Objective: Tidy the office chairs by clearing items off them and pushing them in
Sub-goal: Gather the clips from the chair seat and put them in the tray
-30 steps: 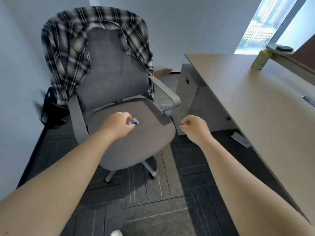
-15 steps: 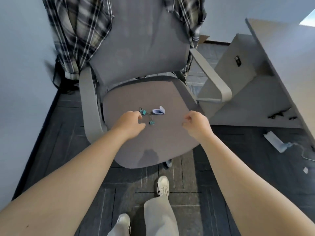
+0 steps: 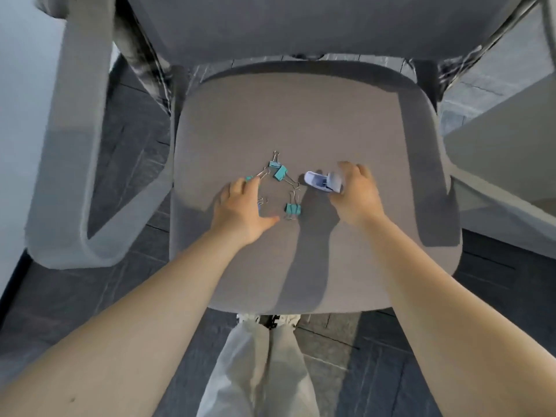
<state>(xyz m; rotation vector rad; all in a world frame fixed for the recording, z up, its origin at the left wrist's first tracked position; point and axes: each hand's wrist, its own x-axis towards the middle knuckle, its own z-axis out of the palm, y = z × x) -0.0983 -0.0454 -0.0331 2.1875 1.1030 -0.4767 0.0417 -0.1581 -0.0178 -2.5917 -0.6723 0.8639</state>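
I look straight down on a grey office chair seat [image 3: 301, 115]. Several teal binder clips [image 3: 280, 172] lie scattered at its middle, one more [image 3: 293, 209] nearer me. My left hand [image 3: 240, 206] lies palm down over the left clips, fingers spread, fingertips touching one clip. A small white and blue folded item [image 3: 316, 179] lies just right of the clips. My right hand [image 3: 355, 194] has its fingers curled around the right end of that item.
The grey left armrest [image 3: 75, 145] loops beside the seat, and the backrest [image 3: 301, 25] rises behind. A blurred strip of plaid shirt [image 3: 144, 64] hangs at the back left. A pale cabinet [image 3: 496, 152] stands close on the right. My legs [image 3: 261, 371] are against the seat's front edge.
I have leaned in over the seat. Both hands moved forward onto it: the left onto the clips, the right from the seat's edge onto the white item.
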